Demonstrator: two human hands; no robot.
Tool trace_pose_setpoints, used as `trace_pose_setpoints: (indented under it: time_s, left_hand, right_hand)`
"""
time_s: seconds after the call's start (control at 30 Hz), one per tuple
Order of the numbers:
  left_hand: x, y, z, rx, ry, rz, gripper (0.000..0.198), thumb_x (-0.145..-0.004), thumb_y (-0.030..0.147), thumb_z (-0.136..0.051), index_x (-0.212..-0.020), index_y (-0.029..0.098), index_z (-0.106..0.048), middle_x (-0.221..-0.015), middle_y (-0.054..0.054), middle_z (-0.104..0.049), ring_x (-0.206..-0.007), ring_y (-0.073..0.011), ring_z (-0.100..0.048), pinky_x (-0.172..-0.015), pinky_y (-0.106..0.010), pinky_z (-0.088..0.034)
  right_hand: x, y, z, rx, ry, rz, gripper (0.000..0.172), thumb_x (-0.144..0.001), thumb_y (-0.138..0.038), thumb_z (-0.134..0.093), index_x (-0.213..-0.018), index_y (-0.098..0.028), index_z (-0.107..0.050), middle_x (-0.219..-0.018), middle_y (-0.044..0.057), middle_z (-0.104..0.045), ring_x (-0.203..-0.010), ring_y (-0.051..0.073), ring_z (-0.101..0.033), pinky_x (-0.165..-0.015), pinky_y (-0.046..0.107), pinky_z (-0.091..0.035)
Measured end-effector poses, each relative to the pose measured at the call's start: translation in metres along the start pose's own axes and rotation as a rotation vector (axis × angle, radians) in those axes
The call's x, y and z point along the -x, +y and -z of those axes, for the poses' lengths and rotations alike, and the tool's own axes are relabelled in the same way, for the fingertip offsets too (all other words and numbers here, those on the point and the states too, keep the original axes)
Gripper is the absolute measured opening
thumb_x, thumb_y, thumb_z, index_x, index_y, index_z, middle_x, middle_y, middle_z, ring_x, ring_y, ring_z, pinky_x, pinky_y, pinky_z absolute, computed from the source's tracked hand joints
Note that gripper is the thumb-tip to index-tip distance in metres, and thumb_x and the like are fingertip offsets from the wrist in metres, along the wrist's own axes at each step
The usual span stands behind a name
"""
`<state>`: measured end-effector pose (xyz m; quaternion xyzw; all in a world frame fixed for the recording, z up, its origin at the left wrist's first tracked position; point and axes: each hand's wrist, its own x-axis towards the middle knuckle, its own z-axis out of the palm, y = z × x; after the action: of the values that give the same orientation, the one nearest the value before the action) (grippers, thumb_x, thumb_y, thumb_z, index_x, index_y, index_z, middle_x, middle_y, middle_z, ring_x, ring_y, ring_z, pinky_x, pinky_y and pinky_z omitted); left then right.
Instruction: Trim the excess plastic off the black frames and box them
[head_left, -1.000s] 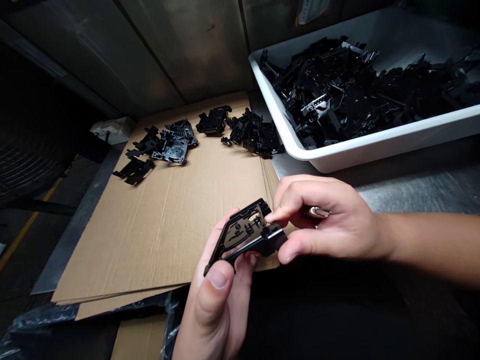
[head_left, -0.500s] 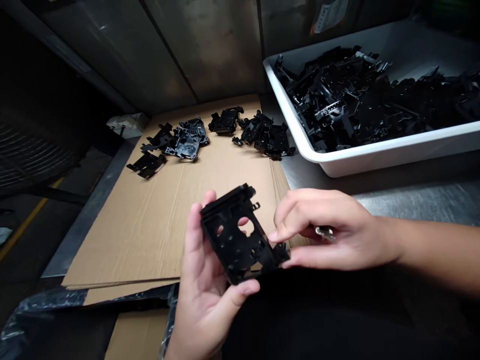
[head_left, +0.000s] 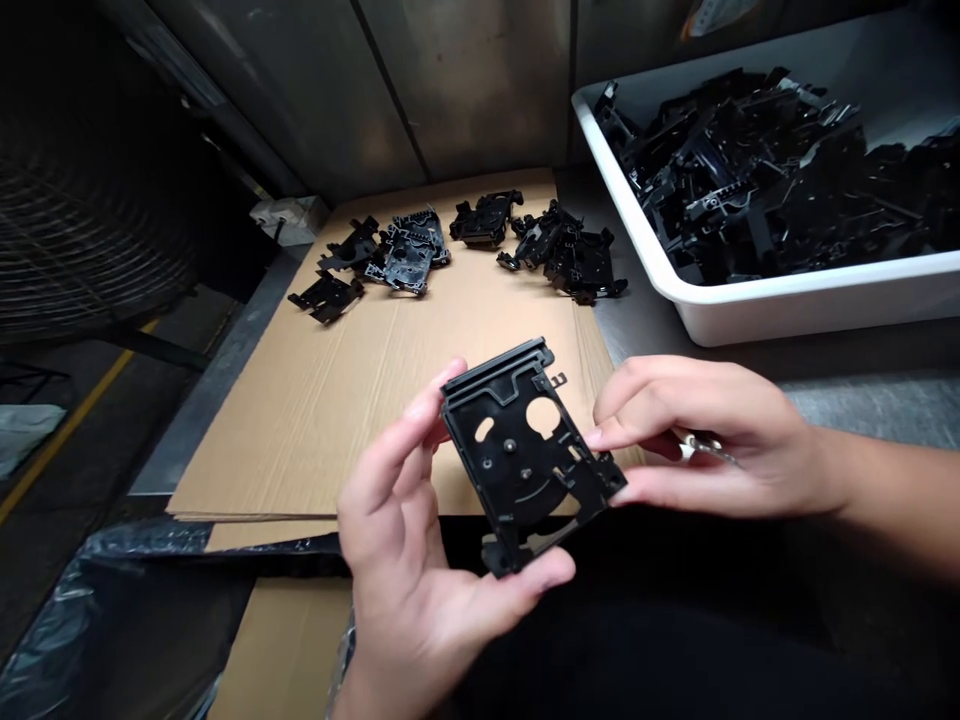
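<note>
A black moulded plastic frame (head_left: 517,470), flat with a round hole, a small slot and several bosses, is held up over the front edge of the cardboard. My left hand (head_left: 420,560) grips it by its left side and bottom, fingers at the upper-left edge and thumb at the lower corner. The fingers and thumb of my right hand (head_left: 697,430) pinch its lower-right corner. A thin shiny metal tool (head_left: 709,450) is tucked in the right palm; its kind cannot be made out. Similar black plastic parts (head_left: 409,260) lie at the back of the cardboard (head_left: 315,420).
At the back right stands a white tub (head_left: 720,315) heaped with black plastic parts (head_left: 757,190). A metal wall (head_left: 487,90) closes off the back. A fan cage (head_left: 82,240) is on the left. Black plastic sheeting (head_left: 135,600) hangs at the lower left.
The frame has tilted so its face shows more fully, and both hands have shifted right in view with it. The whole view has swung slightly left. Both hands keep their hold.
</note>
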<state>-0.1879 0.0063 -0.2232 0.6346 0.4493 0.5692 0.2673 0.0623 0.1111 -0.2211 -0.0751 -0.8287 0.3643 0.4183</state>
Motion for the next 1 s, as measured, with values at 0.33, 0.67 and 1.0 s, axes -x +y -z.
trace_pose_setpoints:
  time_s: [0.33, 0.67, 1.0]
  left_hand:
    - [-0.002, -0.005, 0.003, -0.117, 0.013, -0.018, 0.081, -0.065, 0.049, -0.106, -0.137, 0.033, -0.074, -0.147, -0.009, -0.069, -0.148, -0.0417, -0.059, -0.129, -0.065, -0.047]
    - [-0.001, 0.003, 0.0, -0.039, 0.003, 0.029, 0.059, -0.071, 0.035, -0.105, -0.122, 0.032, -0.075, -0.159, -0.006, -0.064, -0.152, -0.0319, -0.058, -0.127, -0.048, -0.054]
    - [0.002, 0.013, -0.012, -0.041, 0.052, 0.188, 0.112, -0.078, 0.009, -0.095, -0.17, 0.049, -0.044, -0.181, 0.008, -0.039, -0.157, -0.0262, -0.056, -0.111, -0.022, -0.06]
  right_hand:
    - [0.0, -0.003, 0.003, -0.022, 0.022, -0.022, 0.029, -0.095, -0.018, -0.088, -0.114, 0.001, -0.076, -0.099, 0.012, -0.076, -0.093, 0.011, -0.073, -0.086, 0.021, -0.061]
    - [0.0, 0.0, 0.0, -0.032, 0.076, -0.05, 0.026, -0.096, -0.019, -0.088, -0.114, -0.004, -0.077, -0.1, 0.01, -0.078, -0.094, 0.012, -0.073, -0.088, 0.024, -0.063]
    - [-0.001, 0.006, -0.003, -0.064, 0.134, -0.045, 0.023, -0.096, -0.016, -0.087, -0.116, -0.01, -0.077, -0.103, 0.008, -0.079, -0.093, 0.012, -0.072, -0.082, 0.025, -0.063]
